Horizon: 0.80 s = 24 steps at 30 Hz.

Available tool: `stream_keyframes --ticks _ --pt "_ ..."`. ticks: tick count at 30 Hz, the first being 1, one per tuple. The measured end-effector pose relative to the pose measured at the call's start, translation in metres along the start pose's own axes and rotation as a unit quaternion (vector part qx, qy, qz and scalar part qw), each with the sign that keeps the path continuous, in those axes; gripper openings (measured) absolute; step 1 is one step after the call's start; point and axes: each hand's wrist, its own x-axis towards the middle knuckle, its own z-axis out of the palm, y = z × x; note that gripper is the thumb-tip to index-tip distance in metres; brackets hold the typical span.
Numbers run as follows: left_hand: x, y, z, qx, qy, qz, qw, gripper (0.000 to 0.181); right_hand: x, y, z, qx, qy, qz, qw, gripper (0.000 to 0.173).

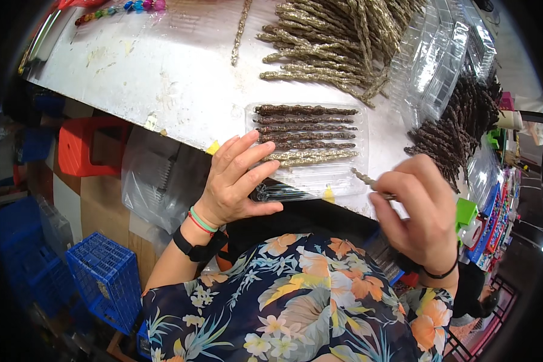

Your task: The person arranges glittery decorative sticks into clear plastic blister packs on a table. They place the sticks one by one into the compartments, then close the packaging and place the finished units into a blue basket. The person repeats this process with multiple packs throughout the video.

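A clear plastic tray (307, 181) with ridged slots lies at the near edge of the white table. Across its upper part run several dark brown glittery twisted sticks (307, 135), and below them gold ones (312, 156). My left hand (240, 176) rests on the tray's left side, fingers spread over the stick ends. My right hand (412, 208) pinches a short gold glittery stick (363, 177) between thumb and fingers, just off the tray's lower right corner; part of it is hidden by the fingers. A big pile of gold sticks (330, 50) lies beyond the tray.
Stacked clear trays (434, 68) and a pile of dark brown sticks (457, 122) are at the right. A single stick (240, 34) and a string of coloured beads (126, 9) lie farther back. A red stool (90, 145) and blue crates (104, 276) stand at the left; a person (479, 294) is lower right.
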Motion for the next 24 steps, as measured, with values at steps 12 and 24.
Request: stream_keyframes --ticks 12,24 --pt "0.002 0.000 0.008 -0.066 0.056 -0.006 0.996 0.074 0.022 0.021 0.127 0.095 0.006 -0.115 0.989 0.018" --pt "-0.002 0.001 0.011 -0.005 0.030 -0.006 1.000 0.067 -0.002 0.065 0.065 -0.029 0.002 0.049 0.998 0.017"
